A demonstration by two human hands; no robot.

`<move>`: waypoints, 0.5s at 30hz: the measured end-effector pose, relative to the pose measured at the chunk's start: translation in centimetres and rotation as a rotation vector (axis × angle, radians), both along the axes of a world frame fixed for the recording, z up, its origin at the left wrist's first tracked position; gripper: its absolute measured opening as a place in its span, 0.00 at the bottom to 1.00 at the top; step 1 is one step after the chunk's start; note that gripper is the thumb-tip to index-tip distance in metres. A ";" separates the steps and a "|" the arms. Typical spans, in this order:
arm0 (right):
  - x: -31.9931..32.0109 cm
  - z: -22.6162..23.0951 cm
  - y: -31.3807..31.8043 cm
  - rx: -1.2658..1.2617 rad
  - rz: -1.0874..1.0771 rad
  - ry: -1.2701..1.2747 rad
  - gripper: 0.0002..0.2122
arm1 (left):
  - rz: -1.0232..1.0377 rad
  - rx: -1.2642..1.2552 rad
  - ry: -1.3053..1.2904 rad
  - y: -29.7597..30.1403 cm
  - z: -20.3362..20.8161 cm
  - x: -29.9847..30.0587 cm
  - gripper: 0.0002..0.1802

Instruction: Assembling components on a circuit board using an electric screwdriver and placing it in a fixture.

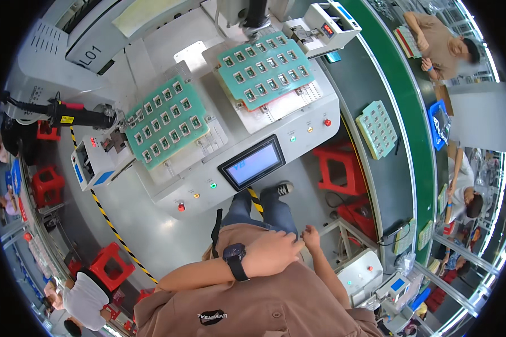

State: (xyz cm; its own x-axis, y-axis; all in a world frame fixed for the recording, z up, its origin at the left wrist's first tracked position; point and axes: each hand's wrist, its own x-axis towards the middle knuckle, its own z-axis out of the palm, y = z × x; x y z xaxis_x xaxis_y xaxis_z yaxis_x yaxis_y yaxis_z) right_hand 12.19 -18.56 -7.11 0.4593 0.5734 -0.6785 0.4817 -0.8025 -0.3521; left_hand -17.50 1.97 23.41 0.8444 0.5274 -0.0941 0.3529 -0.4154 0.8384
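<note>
My left hand [272,253], below a wrist with a black watch [236,262], is in front of my body with its fingers curled inward. Close beside it, my right hand [311,238] is raised with bent fingers. Whatever either hand may hold is hidden or too small to make out. Ahead of me stands a white bench machine [208,188] with a display screen [253,164]. Two green trays sit on it, a left tray [166,122] and a right tray [266,68], each with rows of small boards in its slots. Both hands are apart from the trays.
A black tool head [76,116] reaches the left tray's edge; another [256,19] hangs behind the right one. A conveyor [371,84] on the right carries another green tray [378,129]. Red stools [343,168] stand beneath it. Other people work along both sides.
</note>
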 end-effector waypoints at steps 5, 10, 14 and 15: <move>-0.7 4.5 3.9 0.112 -0.076 0.075 0.15 | -0.031 -0.075 0.038 0.9 -0.9 2.4 0.17; 1.7 3.8 2.8 0.230 -0.205 0.133 0.15 | -0.003 -0.048 -0.002 1.3 -0.4 7.0 0.16; 4.6 3.0 0.2 0.216 -0.211 0.131 0.14 | -0.089 -0.030 0.019 0.7 0.2 11.7 0.16; 5.2 3.0 -0.3 0.244 -0.178 0.097 0.13 | -0.125 -0.053 0.033 0.6 0.4 13.0 0.16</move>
